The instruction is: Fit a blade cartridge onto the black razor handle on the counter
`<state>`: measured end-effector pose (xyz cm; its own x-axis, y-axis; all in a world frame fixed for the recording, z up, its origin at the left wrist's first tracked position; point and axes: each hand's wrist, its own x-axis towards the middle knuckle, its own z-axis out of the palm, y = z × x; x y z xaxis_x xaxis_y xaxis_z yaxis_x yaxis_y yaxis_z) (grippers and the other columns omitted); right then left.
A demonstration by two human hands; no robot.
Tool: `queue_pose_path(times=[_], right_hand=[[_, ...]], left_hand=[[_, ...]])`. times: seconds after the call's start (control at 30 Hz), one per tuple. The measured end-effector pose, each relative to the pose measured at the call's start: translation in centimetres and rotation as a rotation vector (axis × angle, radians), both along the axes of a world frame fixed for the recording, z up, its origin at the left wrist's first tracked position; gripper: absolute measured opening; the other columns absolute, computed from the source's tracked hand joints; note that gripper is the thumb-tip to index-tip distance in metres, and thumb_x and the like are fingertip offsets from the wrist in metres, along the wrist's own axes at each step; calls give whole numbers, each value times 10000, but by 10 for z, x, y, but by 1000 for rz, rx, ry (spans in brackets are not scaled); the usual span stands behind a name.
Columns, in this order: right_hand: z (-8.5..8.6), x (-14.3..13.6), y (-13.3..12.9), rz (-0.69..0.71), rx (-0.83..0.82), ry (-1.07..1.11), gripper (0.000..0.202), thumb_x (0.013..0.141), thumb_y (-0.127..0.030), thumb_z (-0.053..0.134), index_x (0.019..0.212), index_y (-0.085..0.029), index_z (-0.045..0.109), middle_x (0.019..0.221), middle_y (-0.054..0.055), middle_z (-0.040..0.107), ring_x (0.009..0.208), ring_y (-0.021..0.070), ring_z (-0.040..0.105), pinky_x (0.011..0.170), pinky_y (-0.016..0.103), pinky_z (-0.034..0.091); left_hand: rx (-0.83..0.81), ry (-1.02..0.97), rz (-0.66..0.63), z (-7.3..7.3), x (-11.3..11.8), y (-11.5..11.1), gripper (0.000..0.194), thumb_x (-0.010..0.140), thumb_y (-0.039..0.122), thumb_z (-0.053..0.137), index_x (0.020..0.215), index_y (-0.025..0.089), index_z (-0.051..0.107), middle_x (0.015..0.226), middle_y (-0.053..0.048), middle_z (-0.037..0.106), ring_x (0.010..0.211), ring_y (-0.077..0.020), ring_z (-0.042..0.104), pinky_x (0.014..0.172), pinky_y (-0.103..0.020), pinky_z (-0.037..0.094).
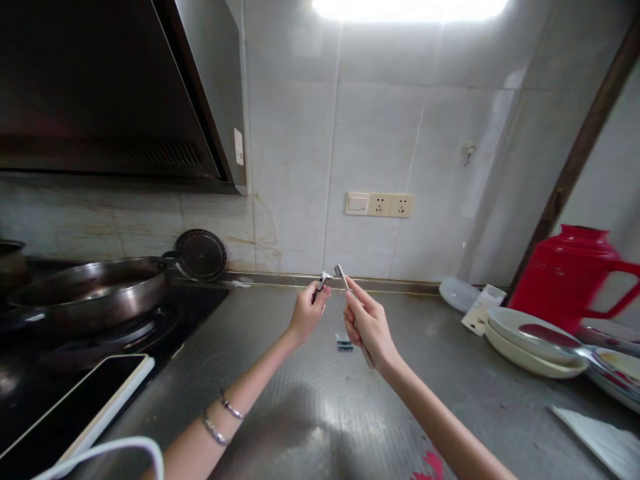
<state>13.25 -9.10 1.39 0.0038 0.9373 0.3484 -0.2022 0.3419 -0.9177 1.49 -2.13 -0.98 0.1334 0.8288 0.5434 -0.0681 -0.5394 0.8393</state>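
Above the metal counter (280, 407), my left hand (307, 317) is closed around the dark handle of a small razor (324, 278), its silver-white head pointing up and right. My right hand (367, 323) grips a light-coloured toothbrush (344, 277), bristle end up. The bristles are close to the razor's head; whether they touch I cannot tell. Below the hands on the counter lies a small clear pack (344, 343) with dark blue-green strips in it, partly beside my right fingers.
On the left, a steel pan (95, 293) stands on the black stove and a phone (75, 413) lies at its edge with a white cable (120, 441). To the right are stacked bowls (530, 360), a red jug (560, 280) and a white card (483, 310). Wall sockets (380, 205) sit behind.
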Motion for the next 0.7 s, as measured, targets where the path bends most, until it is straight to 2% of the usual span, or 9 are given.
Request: queue_pose_path(times=[0.2, 0.37, 0.53, 0.7], right_hand=[[-6, -6, -5, 11, -5, -4, 607, 820, -441, 489, 1363, -205, 356, 532, -97, 323, 311, 12, 240, 268, 130, 206], [-4, -7, -2, 6, 21, 14, 577, 815, -427, 502, 1343, -224, 389, 537, -96, 326, 312, 11, 242, 267, 129, 201], [-5, -14, -4, 31, -14, 1, 622, 805, -451, 505, 1359, -204, 365, 520, -96, 333, 307, 19, 249, 260, 136, 207], [-2, -10, 0, -21, 41, 32, 601, 813, -433, 505, 1356, -218, 367, 524, -97, 329, 315, 17, 240, 269, 134, 199]], left_hand=[[14, -36, 30, 1, 0, -1, 351, 795, 512, 487, 714, 176, 427, 489, 97, 294, 365, -32, 274, 378, -169, 216], [10, -7, 32, 2, 0, -2, 343, 802, 506, 479, 720, 176, 434, 481, 93, 313, 377, -40, 292, 391, -169, 236], [2, -44, 87, 2, -1, 2, 364, 782, 530, 489, 727, 171, 469, 474, 91, 321, 388, -47, 300, 396, -175, 237], [4, -29, 37, 1, -1, 2, 342, 804, 500, 479, 706, 177, 422, 484, 94, 315, 380, -40, 290, 394, -170, 235]])
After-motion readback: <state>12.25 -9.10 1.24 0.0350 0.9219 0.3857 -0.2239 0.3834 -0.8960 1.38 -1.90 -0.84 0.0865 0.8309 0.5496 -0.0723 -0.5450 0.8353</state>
